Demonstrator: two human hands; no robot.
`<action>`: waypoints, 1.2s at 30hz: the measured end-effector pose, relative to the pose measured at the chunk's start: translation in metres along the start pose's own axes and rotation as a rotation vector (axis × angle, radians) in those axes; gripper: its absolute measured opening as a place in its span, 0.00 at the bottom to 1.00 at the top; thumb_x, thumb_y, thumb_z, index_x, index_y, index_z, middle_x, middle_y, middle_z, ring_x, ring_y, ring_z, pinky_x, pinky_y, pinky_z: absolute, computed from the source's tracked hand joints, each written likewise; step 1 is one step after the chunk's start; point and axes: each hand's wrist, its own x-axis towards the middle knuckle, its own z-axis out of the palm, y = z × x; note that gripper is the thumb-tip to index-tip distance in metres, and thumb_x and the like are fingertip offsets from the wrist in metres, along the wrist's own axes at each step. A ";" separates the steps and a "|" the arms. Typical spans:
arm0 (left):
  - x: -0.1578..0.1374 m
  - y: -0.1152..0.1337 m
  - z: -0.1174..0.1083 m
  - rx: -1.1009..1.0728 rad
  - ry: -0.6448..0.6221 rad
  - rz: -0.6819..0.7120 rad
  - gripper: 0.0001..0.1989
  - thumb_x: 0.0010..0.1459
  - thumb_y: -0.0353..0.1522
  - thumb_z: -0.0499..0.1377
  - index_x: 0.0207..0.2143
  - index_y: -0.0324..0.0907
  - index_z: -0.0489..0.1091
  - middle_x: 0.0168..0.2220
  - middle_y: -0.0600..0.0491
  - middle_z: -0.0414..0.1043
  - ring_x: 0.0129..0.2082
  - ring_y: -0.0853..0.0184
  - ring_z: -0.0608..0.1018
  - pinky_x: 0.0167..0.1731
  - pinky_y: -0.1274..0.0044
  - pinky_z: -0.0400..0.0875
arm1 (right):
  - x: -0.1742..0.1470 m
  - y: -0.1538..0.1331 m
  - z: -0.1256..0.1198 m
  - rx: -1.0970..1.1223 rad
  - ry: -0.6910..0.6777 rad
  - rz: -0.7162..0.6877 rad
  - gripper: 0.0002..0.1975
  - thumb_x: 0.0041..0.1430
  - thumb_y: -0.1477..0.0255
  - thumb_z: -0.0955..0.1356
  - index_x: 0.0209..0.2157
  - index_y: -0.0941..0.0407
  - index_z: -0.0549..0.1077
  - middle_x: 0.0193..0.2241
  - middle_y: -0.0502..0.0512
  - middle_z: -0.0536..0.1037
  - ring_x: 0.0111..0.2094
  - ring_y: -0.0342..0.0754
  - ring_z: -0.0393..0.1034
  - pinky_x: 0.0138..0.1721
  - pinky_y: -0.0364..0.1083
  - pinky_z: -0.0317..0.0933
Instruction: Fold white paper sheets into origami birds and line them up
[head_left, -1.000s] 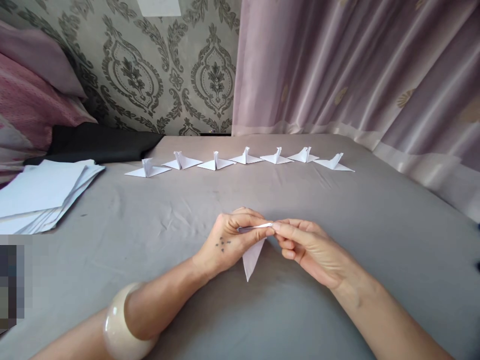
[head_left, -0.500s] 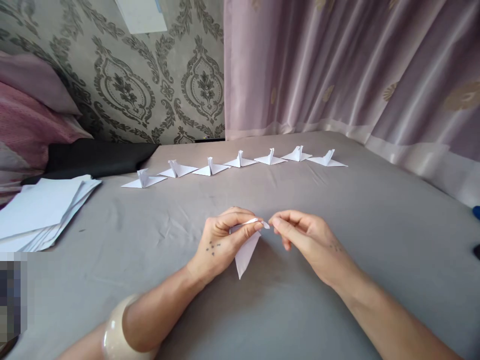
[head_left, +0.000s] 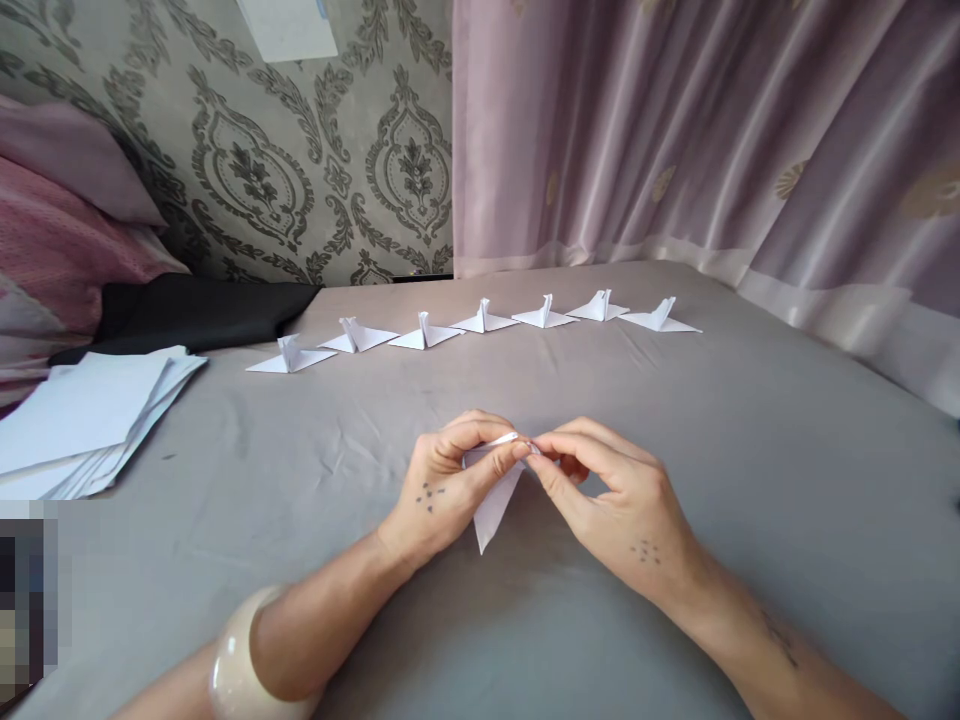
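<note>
A folded white paper origami figure [head_left: 495,510] is pinched between the thumb and fingers of my left hand [head_left: 459,480]. One pointed flap hangs below that hand, and part of the figure is covered by the fingers. My right hand [head_left: 615,480] is closed at the figure's small right tip, thumb and forefinger pressed on it. Behind the hands, several finished-looking origami birds [head_left: 424,332] stand in a row, wings spread flat and narrow parts upright.
Grey sheeting [head_left: 300,520] covers the surface beneath. At left lies a stack of white paper [head_left: 97,410], with a black cloth [head_left: 195,310] behind it. Pink curtains [head_left: 600,130] and a patterned wall [head_left: 262,170] stand at the back.
My right hand has moved left and closed on the tip of the paper figure, from which it was slightly apart. The left hand keeps its hold.
</note>
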 end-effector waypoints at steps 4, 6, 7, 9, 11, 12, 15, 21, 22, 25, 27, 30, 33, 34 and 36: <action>-0.001 0.002 0.000 -0.001 0.023 -0.015 0.03 0.55 0.30 0.64 0.28 0.41 0.76 0.31 0.54 0.74 0.33 0.70 0.75 0.37 0.79 0.70 | -0.002 0.000 0.001 -0.125 0.091 -0.076 0.03 0.60 0.74 0.66 0.37 0.53 0.70 0.33 0.53 0.74 0.27 0.42 0.67 0.29 0.44 0.64; -0.001 0.003 0.000 -0.008 0.026 -0.021 0.03 0.55 0.29 0.64 0.28 0.41 0.76 0.31 0.54 0.74 0.33 0.70 0.75 0.36 0.79 0.70 | -0.003 0.001 0.002 -0.145 0.072 -0.108 0.03 0.60 0.75 0.66 0.36 0.53 0.69 0.32 0.52 0.74 0.27 0.42 0.67 0.29 0.43 0.64; -0.001 0.004 0.000 -0.010 0.023 -0.020 0.03 0.55 0.29 0.64 0.28 0.41 0.76 0.31 0.53 0.74 0.33 0.70 0.75 0.37 0.79 0.70 | -0.003 0.002 0.002 -0.148 0.060 -0.114 0.04 0.59 0.76 0.66 0.35 0.53 0.69 0.32 0.52 0.73 0.27 0.41 0.67 0.29 0.43 0.64; -0.001 0.004 0.001 -0.011 0.017 -0.011 0.03 0.55 0.29 0.63 0.29 0.41 0.76 0.32 0.53 0.74 0.34 0.70 0.76 0.38 0.79 0.70 | -0.003 0.003 0.002 -0.154 0.053 -0.114 0.05 0.59 0.77 0.66 0.35 0.53 0.69 0.32 0.51 0.73 0.28 0.41 0.67 0.30 0.42 0.63; -0.001 0.004 0.001 -0.006 0.013 0.003 0.03 0.55 0.29 0.63 0.29 0.41 0.76 0.32 0.53 0.75 0.34 0.70 0.76 0.39 0.78 0.71 | -0.003 0.003 0.002 -0.152 0.062 -0.119 0.06 0.59 0.79 0.66 0.35 0.53 0.70 0.32 0.51 0.73 0.28 0.41 0.67 0.31 0.43 0.63; -0.001 0.004 0.001 -0.004 0.014 0.009 0.03 0.55 0.29 0.63 0.29 0.41 0.76 0.32 0.53 0.75 0.34 0.70 0.76 0.39 0.78 0.71 | -0.003 0.004 0.002 -0.148 0.061 -0.120 0.07 0.59 0.79 0.66 0.35 0.52 0.70 0.32 0.51 0.73 0.28 0.41 0.67 0.31 0.43 0.62; -0.001 0.002 0.001 0.001 0.016 0.018 0.02 0.55 0.28 0.63 0.29 0.41 0.76 0.32 0.53 0.75 0.34 0.70 0.76 0.39 0.78 0.71 | -0.002 0.003 0.002 -0.106 0.050 -0.102 0.07 0.60 0.79 0.65 0.35 0.52 0.71 0.32 0.51 0.72 0.27 0.41 0.66 0.30 0.43 0.62; -0.001 0.002 0.001 0.025 0.014 0.045 0.02 0.56 0.29 0.63 0.29 0.41 0.76 0.32 0.52 0.74 0.34 0.69 0.75 0.38 0.78 0.71 | 0.002 -0.002 -0.001 0.048 -0.003 0.015 0.05 0.60 0.76 0.65 0.32 0.52 0.70 0.31 0.51 0.71 0.27 0.41 0.65 0.29 0.44 0.62; -0.002 0.002 0.001 0.028 0.013 0.053 0.02 0.56 0.29 0.63 0.29 0.41 0.76 0.32 0.52 0.74 0.34 0.69 0.75 0.38 0.78 0.71 | 0.003 -0.002 -0.002 0.066 -0.011 0.043 0.05 0.60 0.75 0.65 0.31 0.52 0.70 0.31 0.51 0.71 0.27 0.41 0.64 0.30 0.44 0.62; -0.002 0.003 0.002 0.034 0.006 0.077 0.02 0.56 0.29 0.63 0.30 0.41 0.75 0.31 0.53 0.74 0.34 0.69 0.75 0.38 0.78 0.71 | 0.003 -0.002 -0.003 0.118 -0.033 0.122 0.04 0.60 0.74 0.65 0.30 0.52 0.69 0.32 0.51 0.71 0.28 0.42 0.65 0.32 0.45 0.63; -0.003 0.003 0.001 0.040 0.000 0.091 0.03 0.57 0.28 0.62 0.30 0.42 0.76 0.32 0.52 0.74 0.34 0.69 0.75 0.39 0.77 0.71 | 0.003 -0.001 -0.003 0.158 -0.051 0.174 0.02 0.60 0.72 0.66 0.33 0.52 0.70 0.35 0.52 0.72 0.31 0.43 0.67 0.33 0.45 0.65; -0.003 0.002 0.001 0.047 -0.006 0.115 0.03 0.57 0.29 0.62 0.31 0.42 0.76 0.32 0.52 0.74 0.35 0.68 0.75 0.39 0.76 0.71 | 0.004 -0.001 -0.004 0.205 -0.089 0.230 0.04 0.59 0.69 0.67 0.37 0.51 0.72 0.35 0.51 0.74 0.32 0.44 0.68 0.34 0.44 0.65; -0.003 0.002 0.001 0.059 -0.016 0.124 0.03 0.58 0.29 0.61 0.31 0.41 0.75 0.32 0.52 0.74 0.35 0.68 0.75 0.39 0.76 0.70 | 0.005 -0.001 -0.007 0.204 -0.141 0.266 0.04 0.60 0.68 0.66 0.32 0.51 0.72 0.31 0.49 0.73 0.30 0.43 0.68 0.34 0.43 0.63; -0.002 0.002 0.001 0.067 -0.026 0.120 0.03 0.58 0.30 0.61 0.31 0.41 0.75 0.33 0.52 0.74 0.35 0.68 0.75 0.39 0.76 0.70 | 0.005 -0.001 -0.007 0.197 -0.159 0.275 0.05 0.61 0.68 0.66 0.31 0.51 0.71 0.30 0.48 0.73 0.30 0.42 0.67 0.33 0.43 0.63; -0.002 0.002 0.001 0.122 -0.049 0.109 0.03 0.59 0.31 0.60 0.33 0.41 0.73 0.33 0.52 0.73 0.35 0.68 0.74 0.39 0.76 0.69 | 0.006 0.001 -0.008 0.168 -0.189 0.269 0.06 0.62 0.69 0.65 0.30 0.51 0.70 0.29 0.48 0.72 0.30 0.42 0.67 0.33 0.42 0.62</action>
